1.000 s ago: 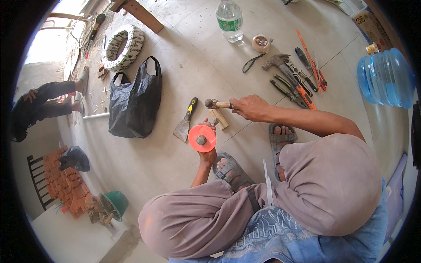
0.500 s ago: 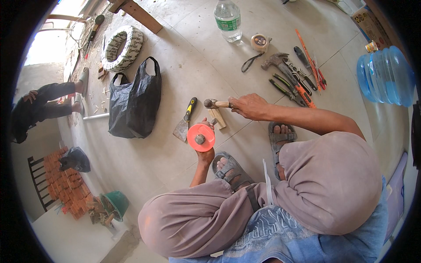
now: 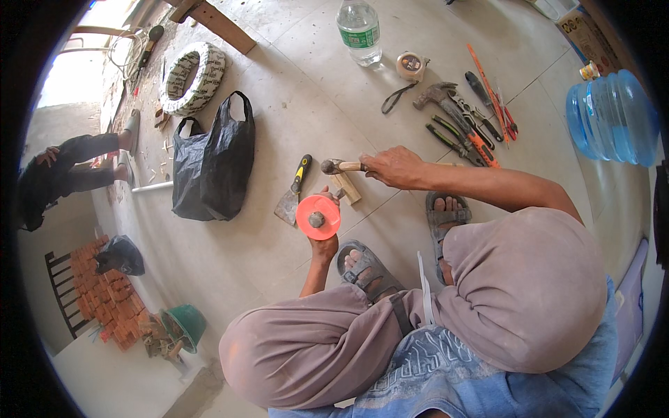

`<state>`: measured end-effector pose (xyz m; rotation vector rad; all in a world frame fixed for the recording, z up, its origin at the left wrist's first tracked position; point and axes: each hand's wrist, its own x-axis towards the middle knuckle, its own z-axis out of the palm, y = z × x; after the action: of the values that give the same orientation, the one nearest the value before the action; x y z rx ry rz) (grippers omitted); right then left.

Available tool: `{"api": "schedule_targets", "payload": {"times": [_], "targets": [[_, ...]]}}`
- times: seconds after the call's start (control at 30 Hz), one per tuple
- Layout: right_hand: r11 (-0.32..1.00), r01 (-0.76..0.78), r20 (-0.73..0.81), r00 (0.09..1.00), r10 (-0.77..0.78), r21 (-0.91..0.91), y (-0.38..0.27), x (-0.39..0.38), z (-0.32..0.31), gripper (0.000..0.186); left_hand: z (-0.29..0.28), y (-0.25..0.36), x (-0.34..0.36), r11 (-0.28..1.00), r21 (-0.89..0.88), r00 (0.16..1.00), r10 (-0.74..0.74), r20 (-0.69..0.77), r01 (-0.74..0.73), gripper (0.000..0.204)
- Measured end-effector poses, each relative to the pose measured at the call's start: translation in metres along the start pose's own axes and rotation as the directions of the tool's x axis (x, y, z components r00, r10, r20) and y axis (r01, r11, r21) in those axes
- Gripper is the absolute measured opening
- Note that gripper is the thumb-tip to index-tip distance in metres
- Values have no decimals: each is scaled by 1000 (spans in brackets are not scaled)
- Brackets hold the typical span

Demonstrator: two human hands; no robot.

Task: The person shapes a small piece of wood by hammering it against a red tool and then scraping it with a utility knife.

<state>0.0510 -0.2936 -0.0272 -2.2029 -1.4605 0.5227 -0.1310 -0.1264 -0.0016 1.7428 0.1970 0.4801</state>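
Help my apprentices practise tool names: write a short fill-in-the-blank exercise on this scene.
1. The right hand grips a wooden-handled ____.
2. The scraper near the left hand has a black and ____ handle.
3. In the picture, the handled black bag stands to the scraper's ____.
4. The clear bottle wears a ____ label.

Missing words: hammer; yellow; left; green.

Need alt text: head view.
A person's right hand grips a wooden-handled hammer; the left hand holds a chisel-like tool with a round orange guard, near a wooden block on a tiled floor. A scraper and black plastic bag are left; pliers and a claw hammer lie upper right.
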Motion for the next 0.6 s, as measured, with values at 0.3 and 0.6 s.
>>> {"api": "schedule_targets", "payload": {"times": [0.3,0.6], "targets": [[1000,-25,20,999,25,3,4,-2,2,28,8,10,1,983,-14,982,-184,-42,184,11],[997,-66,70,996,62,51,-6,3,-13,29,2,2,3,999,-39,1000,-25,-14,24,7]]}}
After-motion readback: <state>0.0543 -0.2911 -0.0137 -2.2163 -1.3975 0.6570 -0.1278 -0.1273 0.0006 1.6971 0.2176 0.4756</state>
